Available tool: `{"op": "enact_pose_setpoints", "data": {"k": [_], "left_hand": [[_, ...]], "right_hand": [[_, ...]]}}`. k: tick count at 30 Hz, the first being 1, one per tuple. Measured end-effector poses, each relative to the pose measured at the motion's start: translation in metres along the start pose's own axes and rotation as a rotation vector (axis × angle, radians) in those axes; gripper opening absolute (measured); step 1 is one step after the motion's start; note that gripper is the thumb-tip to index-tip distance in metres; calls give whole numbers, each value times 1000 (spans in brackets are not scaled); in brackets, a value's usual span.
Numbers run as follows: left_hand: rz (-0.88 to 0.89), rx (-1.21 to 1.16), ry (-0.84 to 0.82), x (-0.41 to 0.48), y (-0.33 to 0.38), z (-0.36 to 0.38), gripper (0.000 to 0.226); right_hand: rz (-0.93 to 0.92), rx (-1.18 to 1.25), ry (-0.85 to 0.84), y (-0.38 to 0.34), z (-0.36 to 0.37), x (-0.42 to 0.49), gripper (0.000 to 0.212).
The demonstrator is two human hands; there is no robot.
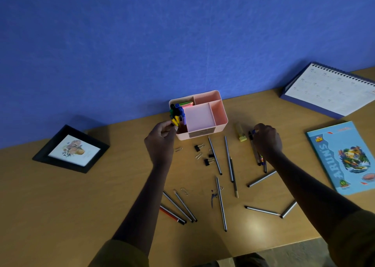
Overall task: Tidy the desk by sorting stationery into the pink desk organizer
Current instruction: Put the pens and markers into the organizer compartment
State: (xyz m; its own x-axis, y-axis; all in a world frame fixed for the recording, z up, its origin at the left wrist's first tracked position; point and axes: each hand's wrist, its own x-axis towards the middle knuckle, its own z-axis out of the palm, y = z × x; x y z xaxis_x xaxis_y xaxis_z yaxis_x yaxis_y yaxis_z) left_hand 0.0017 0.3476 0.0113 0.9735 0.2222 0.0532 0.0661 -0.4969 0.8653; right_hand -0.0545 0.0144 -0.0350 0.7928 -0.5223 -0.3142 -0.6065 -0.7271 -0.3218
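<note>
A blue wall is rising behind a wooden desk, where a person in olive sleeves is sorting stationery. A spiral-bound desk calendar is leaning at the far right corner, a light-blue exercise book is lying flat near the right edge, and a black picture frame is lying face-up at the left. The pink desk organizer is sitting against the wall at the desk's middle, holding sticky notes in its back-left compartment and dark and blue markers standing upright in its front-left one. The hands are working well apart: the left hand is pinching yellow markers at that front-left compartment, while the right hand, to the right of the organizer, is curling round a bundle of pens whose lower ends are trailing on the desk. Striped pencils are lying scattered between the forearms, with a red pencil beside the left arm. A yellow highlighter is resting between the organizer and the right hand. Black binder clips and metal paper clips are lying loose just in front of the organizer.
</note>
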Motion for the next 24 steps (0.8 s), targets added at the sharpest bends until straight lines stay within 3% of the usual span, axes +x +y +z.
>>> {"op": "enact_pose_setpoints", "data": {"k": [4,11,21,24], "left_hand": [[-21,-2,0,-3,-4,-2,31],[-96,4,20,-11,-14,-9,29],[-185,-2,-5,-32,-26,-14,23],[-198,-4,-12,-38,-29,-16,22]], "right_hand": [[53,62,-5,-2,-2,3,27],[-20,232,38,-15,-15,-5,26],[-448,571,217,-115,-62,-38,21],[-573,689,201,-152,-61,-53,20]]}}
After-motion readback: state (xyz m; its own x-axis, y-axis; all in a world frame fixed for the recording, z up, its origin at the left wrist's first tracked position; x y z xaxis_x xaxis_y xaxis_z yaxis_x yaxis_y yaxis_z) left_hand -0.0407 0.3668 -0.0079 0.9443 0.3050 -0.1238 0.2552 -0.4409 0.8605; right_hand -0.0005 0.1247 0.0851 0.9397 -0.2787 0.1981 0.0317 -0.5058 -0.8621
